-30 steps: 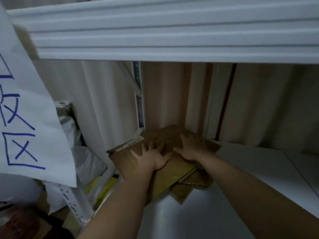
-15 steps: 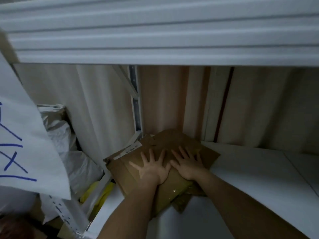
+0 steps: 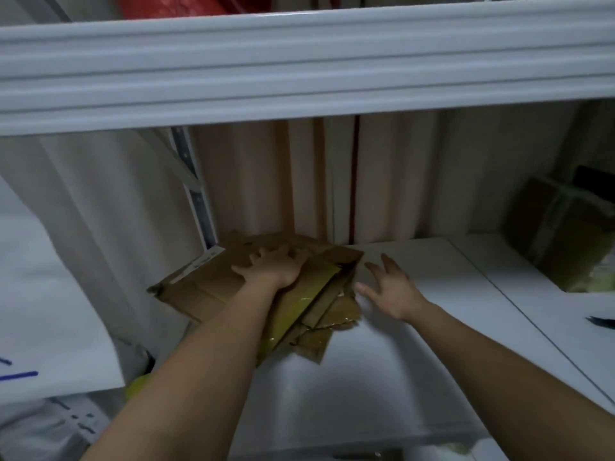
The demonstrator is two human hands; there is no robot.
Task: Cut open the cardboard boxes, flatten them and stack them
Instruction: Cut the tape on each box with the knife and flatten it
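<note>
- no readable text anywhere
- white sheet (image 3: 50, 294) at left edge: blue marker strokes only, cut off, illegible
- label strip (image 3: 203, 262) on cardboard: too blurred

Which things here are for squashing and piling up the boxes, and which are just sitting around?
For the job:
flattened cardboard stack
left hand pressing on it
right hand open, beside the stack
taped box, not yet flattened

Just lying about:
white paper with blue marks
red thing on the upper shelf
</note>
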